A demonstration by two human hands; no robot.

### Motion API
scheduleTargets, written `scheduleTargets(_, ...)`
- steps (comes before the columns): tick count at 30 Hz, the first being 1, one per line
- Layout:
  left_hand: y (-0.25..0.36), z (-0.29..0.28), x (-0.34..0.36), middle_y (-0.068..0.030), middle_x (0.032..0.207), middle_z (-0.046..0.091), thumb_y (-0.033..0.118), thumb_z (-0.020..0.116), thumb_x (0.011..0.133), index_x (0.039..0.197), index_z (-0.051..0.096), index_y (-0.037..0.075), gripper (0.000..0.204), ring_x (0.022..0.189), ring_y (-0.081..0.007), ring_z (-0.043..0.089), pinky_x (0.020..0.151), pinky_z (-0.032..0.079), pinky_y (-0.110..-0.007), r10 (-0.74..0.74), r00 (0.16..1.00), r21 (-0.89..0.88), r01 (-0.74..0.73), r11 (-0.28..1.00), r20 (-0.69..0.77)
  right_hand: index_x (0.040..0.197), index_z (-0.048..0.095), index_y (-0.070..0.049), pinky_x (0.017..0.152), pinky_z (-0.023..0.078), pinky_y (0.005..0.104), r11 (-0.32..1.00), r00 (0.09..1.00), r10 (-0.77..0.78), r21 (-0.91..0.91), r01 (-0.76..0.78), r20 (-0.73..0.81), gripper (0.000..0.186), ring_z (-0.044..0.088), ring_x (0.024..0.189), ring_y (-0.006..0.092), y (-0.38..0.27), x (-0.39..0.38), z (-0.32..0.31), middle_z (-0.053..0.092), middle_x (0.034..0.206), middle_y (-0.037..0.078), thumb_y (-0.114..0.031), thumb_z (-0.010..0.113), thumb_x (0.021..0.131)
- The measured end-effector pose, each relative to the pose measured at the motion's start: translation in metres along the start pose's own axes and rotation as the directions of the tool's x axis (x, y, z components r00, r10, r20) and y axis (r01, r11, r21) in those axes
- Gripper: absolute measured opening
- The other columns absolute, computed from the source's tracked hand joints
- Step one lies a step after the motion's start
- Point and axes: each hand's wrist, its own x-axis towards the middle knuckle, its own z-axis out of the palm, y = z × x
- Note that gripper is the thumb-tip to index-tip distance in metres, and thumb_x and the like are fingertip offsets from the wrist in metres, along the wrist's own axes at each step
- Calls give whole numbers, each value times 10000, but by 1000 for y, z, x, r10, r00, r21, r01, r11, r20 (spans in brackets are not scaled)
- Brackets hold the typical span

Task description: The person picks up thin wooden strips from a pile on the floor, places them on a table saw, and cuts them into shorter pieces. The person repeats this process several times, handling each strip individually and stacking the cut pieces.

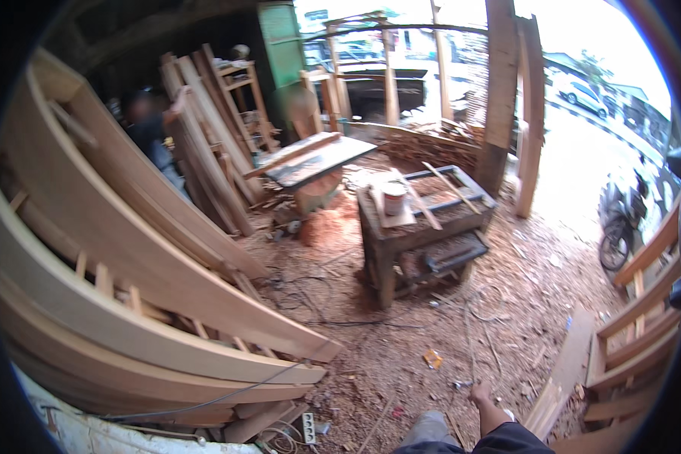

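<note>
My right hand [483, 394] hangs low at the bottom centre-right, its forearm coming out of a dark sleeve, over floor strewn with shavings [416, 340]. Its fingers look curled; whether they hold anything is unclear, and a small grey item [461, 384] shows just beside them. My left hand is out of sight. My grey trouser leg [425, 433] shows below. A long board [560, 363] lies to the right of the hand.
Stacked timber frames [129, 227] line the left; more frames [639, 325] lean right. Ahead stand a workbench [382, 246] with a bucket [393, 198] and a saw table [318, 159]. A person [151, 132] is among boards. Cables [295, 287] cross the floor. A motorbike [620, 219] is parked right.
</note>
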Motion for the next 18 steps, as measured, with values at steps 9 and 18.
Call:
scheduleTargets(9, 211, 319, -384, -109, 1089, 670, 99, 601, 927, 1313, 524, -14, 409, 997, -163, 637, 870, 529, -340, -45, -432, 274, 484, 831, 901, 1074, 702, -46, 753, 552, 399, 829, 758, -418, -129, 544, 501, 341, 699, 780, 272, 95, 14, -57, 722, 908, 162, -299, 623, 857)
scheduleTargets(18, 284, 485, -329, -60, 902, 672, 145, 606, 873, 1121, 615, 38, 271, 712, -142, 648, 551, 530, -286, -439, -42, 340, 699, 629, 898, 1152, 616, 15, 564, 537, 277, 818, 981, 132, 544, -189, 142, 284, 669, 662, 160, 134, 170, -285, 684, 871, 118, -141, 588, 916)
